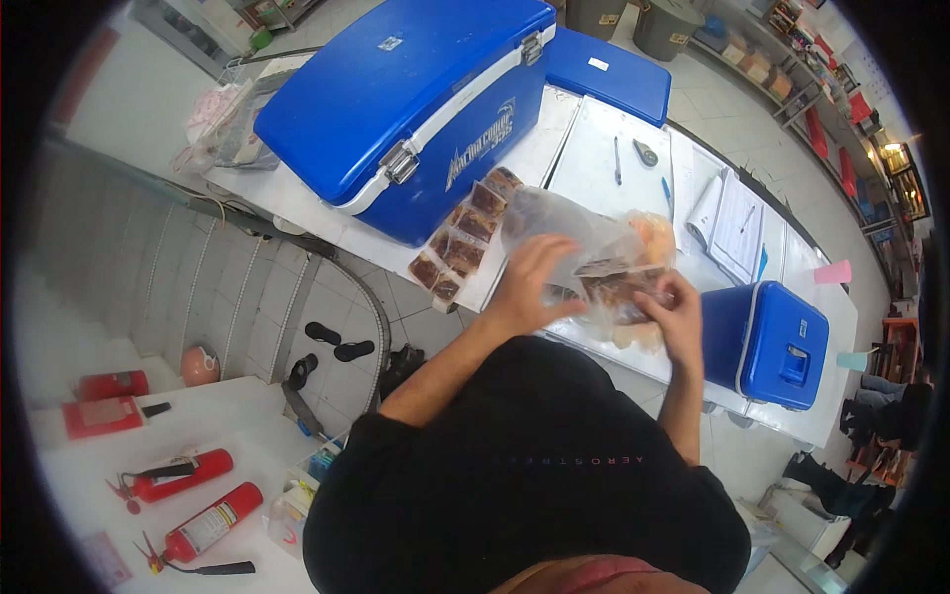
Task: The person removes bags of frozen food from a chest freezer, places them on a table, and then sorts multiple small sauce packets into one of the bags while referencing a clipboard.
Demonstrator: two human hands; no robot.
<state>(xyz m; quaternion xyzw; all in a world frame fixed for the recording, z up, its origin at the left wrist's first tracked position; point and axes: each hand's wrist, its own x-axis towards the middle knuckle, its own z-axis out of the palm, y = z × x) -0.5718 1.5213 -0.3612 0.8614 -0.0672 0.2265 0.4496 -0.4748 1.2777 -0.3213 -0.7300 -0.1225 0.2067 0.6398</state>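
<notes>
A clear plastic bag (553, 223) lies crumpled on the white table in front of me. My left hand (538, 286), its fingers spread, rests against the bag's near side; whether it grips the film is unclear. The fingers of my right hand (672, 308) pinch a clear packet with brown contents (623, 286) at the bag's right end. Behind that packet is a bag with orange contents (654, 234). Left of the bag, small sealed packets of dark brown food (464, 255) lie in rows along the table, beside a large blue cooler box (490, 126).
A smaller blue cooler (772, 345) stands at the right. Farther back lie a pen (617, 160), a tape dispenser-like item (646, 153), a clipboard with papers (735, 223) and a blue lid (608, 74). A pink cup (833, 272) stands near the far edge. Steps (223, 289) descend at the left.
</notes>
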